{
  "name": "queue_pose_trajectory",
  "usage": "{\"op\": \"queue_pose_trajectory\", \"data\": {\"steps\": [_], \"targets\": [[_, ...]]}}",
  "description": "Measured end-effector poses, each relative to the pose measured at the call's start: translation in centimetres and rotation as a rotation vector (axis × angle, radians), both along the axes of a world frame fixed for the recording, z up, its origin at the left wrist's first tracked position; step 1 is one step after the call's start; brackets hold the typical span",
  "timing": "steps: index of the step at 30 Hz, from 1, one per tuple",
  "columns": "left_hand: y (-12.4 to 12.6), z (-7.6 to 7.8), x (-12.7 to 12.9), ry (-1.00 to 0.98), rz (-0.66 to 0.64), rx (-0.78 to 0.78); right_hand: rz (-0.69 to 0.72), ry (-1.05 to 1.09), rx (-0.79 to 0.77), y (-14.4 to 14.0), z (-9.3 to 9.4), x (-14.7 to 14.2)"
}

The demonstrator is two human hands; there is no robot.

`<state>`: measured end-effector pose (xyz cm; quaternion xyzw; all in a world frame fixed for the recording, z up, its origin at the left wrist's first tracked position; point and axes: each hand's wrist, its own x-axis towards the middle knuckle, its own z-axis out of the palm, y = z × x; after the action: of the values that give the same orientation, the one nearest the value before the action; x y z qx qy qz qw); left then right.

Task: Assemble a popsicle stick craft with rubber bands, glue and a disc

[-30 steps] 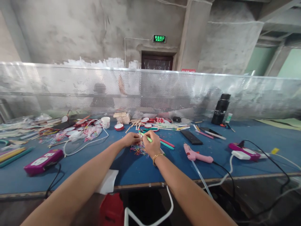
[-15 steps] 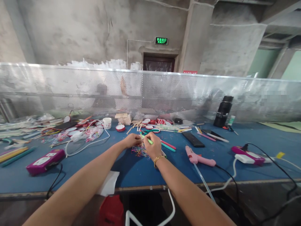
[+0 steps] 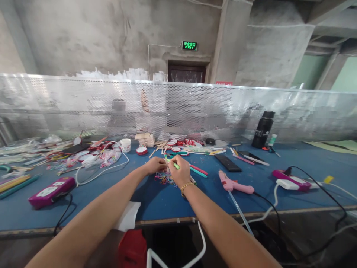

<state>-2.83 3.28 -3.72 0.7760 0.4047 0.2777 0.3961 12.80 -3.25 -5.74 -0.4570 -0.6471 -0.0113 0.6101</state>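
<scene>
In the head view, little has changed over the last second: the hands stay together at the same spot, and the view has only shifted slightly, so the work looks to be at the same step. The right hand (image 3: 180, 170) is closed round a slim light-green pen (image 3: 176, 165), slanted toward the left hand's fingers. The left hand (image 3: 156, 165) has its fingers bent inward; I cannot tell what they grip. Just below lies a tangle of thin multicoloured strings (image 3: 165, 179) on the blue-topped counter (image 3: 156, 210). A red stick-like pen (image 3: 200, 169) lies just beside the right hand, and a teal-handled tool (image 3: 182, 153) sits just beyond, crowding the space. A pink plastic glue gun (image 3: 235, 185) lies farther right.
</scene>
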Motion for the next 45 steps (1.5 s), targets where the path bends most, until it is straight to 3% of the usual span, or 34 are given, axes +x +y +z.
{"op": "queue_pose_trajectory", "data": {"steps": [4, 14, 22, 45], "targets": [[-0.07, 0.03, 0.05, -0.012, 0.006, -0.003, -0.058, 0.016, 0.020, 0.06, -0.06, 0.15], [-0.63, 0.61, 0.16, -0.009, -0.020, -0.022, 0.035, 0.001, -0.011, -0.25, 0.19, -0.04], [-0.57, 0.51, 0.12, 0.004, -0.018, 0.009, -0.026, 0.005, 0.024, -0.03, -0.05, 0.06], [-0.52, 0.45, 0.08, -0.031, 0.001, -0.042, -0.006, 0.000, 0.019, -0.29, 0.06, -0.08]]}}
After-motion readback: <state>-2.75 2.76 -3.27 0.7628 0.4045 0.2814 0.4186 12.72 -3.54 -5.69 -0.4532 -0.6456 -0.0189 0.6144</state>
